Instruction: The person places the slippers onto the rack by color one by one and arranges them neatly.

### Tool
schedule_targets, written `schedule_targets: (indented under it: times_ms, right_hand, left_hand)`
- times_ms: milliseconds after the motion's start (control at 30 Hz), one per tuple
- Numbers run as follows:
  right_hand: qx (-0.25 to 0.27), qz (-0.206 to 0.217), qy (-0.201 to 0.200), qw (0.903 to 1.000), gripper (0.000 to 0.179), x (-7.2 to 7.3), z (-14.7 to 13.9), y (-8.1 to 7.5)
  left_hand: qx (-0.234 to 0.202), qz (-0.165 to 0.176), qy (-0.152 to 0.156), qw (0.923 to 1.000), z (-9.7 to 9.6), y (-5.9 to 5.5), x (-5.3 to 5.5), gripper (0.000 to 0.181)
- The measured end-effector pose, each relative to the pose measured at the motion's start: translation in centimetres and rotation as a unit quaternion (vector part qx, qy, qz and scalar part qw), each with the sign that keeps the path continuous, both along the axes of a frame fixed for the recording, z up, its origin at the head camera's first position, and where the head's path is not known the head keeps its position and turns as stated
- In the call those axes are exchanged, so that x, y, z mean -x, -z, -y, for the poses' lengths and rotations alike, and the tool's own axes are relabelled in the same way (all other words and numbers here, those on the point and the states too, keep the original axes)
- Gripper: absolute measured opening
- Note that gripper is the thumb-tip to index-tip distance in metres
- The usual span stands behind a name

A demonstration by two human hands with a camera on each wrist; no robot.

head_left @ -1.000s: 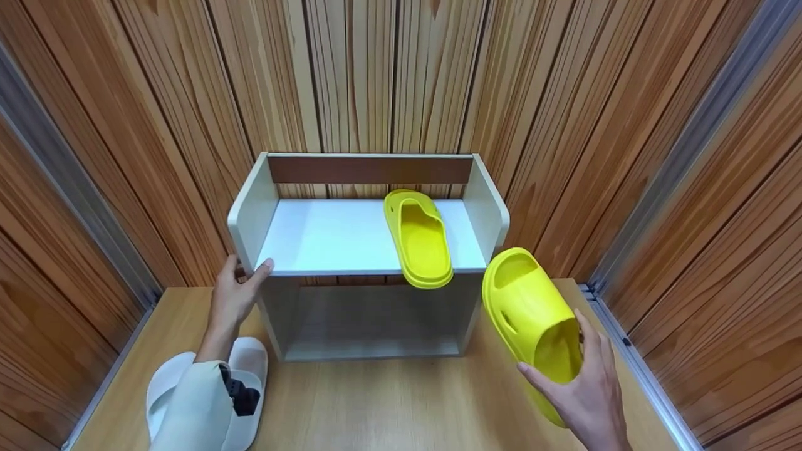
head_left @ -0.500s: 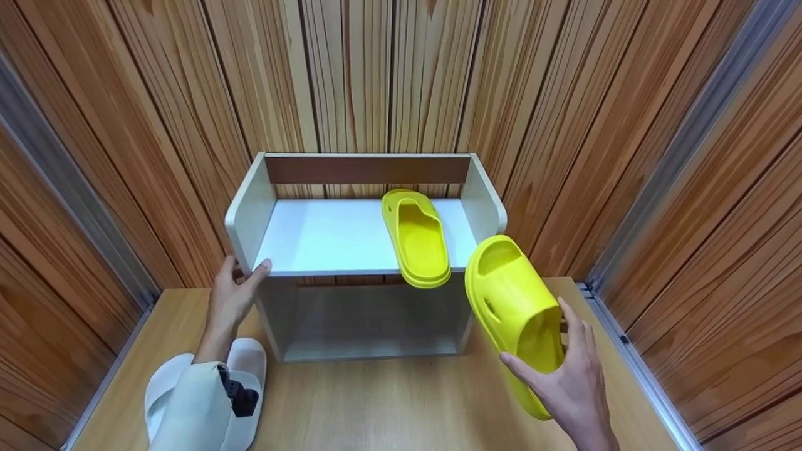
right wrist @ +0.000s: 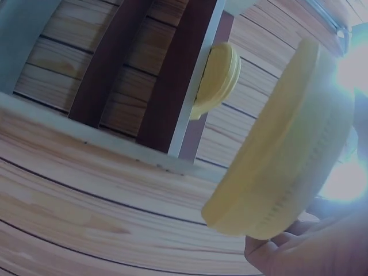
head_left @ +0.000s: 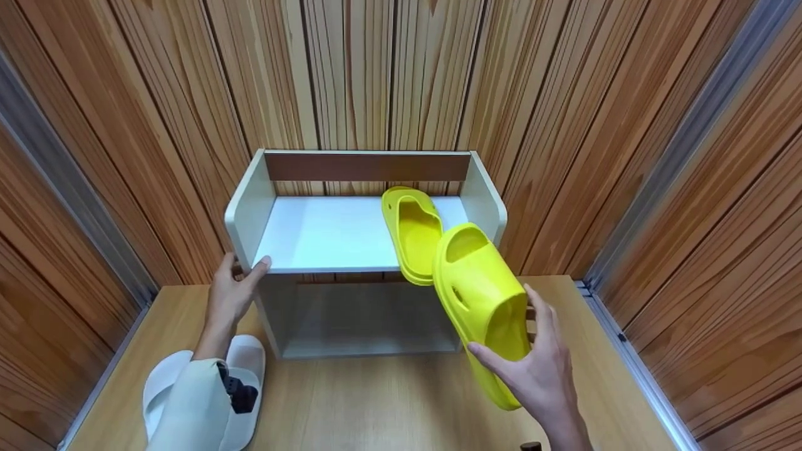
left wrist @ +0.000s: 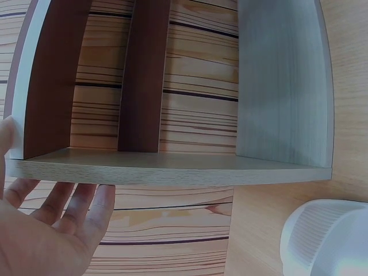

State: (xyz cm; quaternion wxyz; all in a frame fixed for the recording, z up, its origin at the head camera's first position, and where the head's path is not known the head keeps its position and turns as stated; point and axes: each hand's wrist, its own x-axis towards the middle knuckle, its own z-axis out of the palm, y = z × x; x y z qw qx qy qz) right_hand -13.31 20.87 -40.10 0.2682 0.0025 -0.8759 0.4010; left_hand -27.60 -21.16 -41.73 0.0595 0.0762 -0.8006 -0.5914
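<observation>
A white shoe rack (head_left: 338, 235) stands against the wall, with a yellow slipper (head_left: 418, 241) on the right part of its top shelf, heel end sticking out past the front edge. My left hand (head_left: 233, 291) grips the rack's front left corner, thumb on the shelf and fingers round the outer side; the left wrist view shows those fingers (left wrist: 83, 204) under the side panel. My right hand (head_left: 536, 369) holds a second yellow slipper (head_left: 479, 275) by its heel end, thumb on one side and fingers on the other. Its toe overlaps the shelf's right front corner in the head view.
A pair of white slippers (head_left: 245, 357) lies on the wooden floor at the left, partly hidden by my left sleeve (head_left: 191, 407). The rack's lower compartment (head_left: 369, 319) faces me. Wood-panelled walls (head_left: 357, 75) close in at the back and both sides.
My right hand has carried the held slipper leftward and slightly up, from beside the rack to over its right front corner. The left hand keeps its grip on the rack.
</observation>
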Motion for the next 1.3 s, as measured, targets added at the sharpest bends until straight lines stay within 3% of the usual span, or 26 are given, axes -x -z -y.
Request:
schedule_targets:
  times_ms: [533, 833, 1100, 1300]
  right_hand:
    - [0.014, -0.005, -0.044, 0.9989, 0.104, 1.8, 3.4, -1.9]
    - [-0.003, -0.021, -0.061, 0.9979, 0.106, 3.1, 5.5, -3.0]
    - [-0.01, 0.005, -0.063, 0.9979, 0.108, 4.5, 7.2, -4.0]
    - [0.012, 0.036, -0.083, 0.9958, 0.108, 5.9, 8.2, -4.6]
  left_hand:
    - [-0.003, 0.012, 0.001, 0.9999, 0.0, 0.0, 0.1, 0.084]
    - [-0.001, -0.011, 0.005, 0.9999, 0.1, 0.1, 0.1, 0.078]
    - [-0.001, -0.007, 0.003, 1.0, 0.0, 0.1, 0.0, 0.079]
    - [-0.003, -0.002, 0.001, 1.0, 0.0, 0.0, 0.0, 0.082]
